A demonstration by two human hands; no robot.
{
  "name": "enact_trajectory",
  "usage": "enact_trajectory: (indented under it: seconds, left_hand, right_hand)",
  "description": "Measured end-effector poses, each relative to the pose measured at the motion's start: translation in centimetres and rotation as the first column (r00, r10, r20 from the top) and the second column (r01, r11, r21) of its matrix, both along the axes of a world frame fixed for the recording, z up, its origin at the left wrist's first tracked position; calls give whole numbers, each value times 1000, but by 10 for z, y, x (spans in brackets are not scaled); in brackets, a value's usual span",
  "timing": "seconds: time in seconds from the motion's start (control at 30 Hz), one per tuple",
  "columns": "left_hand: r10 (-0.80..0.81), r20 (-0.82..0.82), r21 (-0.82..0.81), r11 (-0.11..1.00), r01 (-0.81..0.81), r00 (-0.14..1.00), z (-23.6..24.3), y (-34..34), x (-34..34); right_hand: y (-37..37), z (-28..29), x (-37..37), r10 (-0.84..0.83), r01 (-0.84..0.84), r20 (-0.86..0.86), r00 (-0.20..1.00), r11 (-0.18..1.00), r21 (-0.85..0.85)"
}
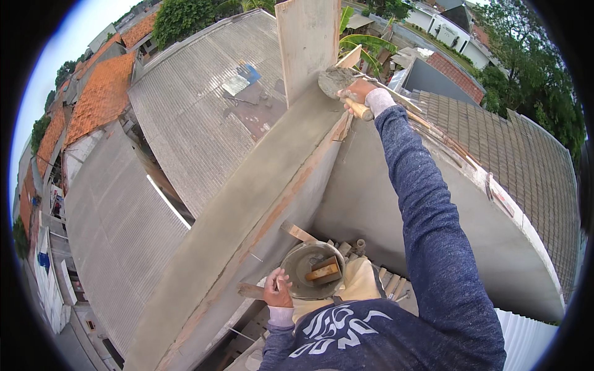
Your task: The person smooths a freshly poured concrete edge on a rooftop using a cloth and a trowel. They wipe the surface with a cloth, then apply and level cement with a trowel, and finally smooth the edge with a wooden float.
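My right hand [359, 90] reaches far forward and grips the wooden handle of a trowel [337, 80] loaded with grey mortar, held at the far end of the wall top [260, 204] beside an upright wooden board [307, 43]. Fresh grey mortar covers the wall top. My left hand [276, 289] rests low by my body on the rim of a round metal pan [303, 269] that holds mortar and a small wooden float [323, 271].
Corrugated grey roofs [185, 117] and orange tiled roofs [102, 93] lie far below on the left. A plastered side wall [495, 247] curves right, with a tiled roof [526, 161] beyond. Wooden scaffold pieces [390, 284] lie under the pan.
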State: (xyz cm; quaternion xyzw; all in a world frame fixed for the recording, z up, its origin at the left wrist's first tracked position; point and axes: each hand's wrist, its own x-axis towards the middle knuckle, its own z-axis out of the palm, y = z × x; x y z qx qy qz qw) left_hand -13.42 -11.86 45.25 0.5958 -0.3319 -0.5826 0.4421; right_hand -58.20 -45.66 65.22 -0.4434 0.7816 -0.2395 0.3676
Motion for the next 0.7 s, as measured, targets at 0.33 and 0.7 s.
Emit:
enact_trajectory:
  seconds: [0.33, 0.7]
  left_hand:
    - [652, 730, -676, 733, 75, 205, 112, -102, 76]
    - [578, 815, -571, 810, -134, 25, 100, -119, 75]
  right_hand:
    - [4, -22, 21, -62, 84, 134, 989, 983, -161]
    - [82, -19, 59, -39, 70, 126, 991, 966, -249]
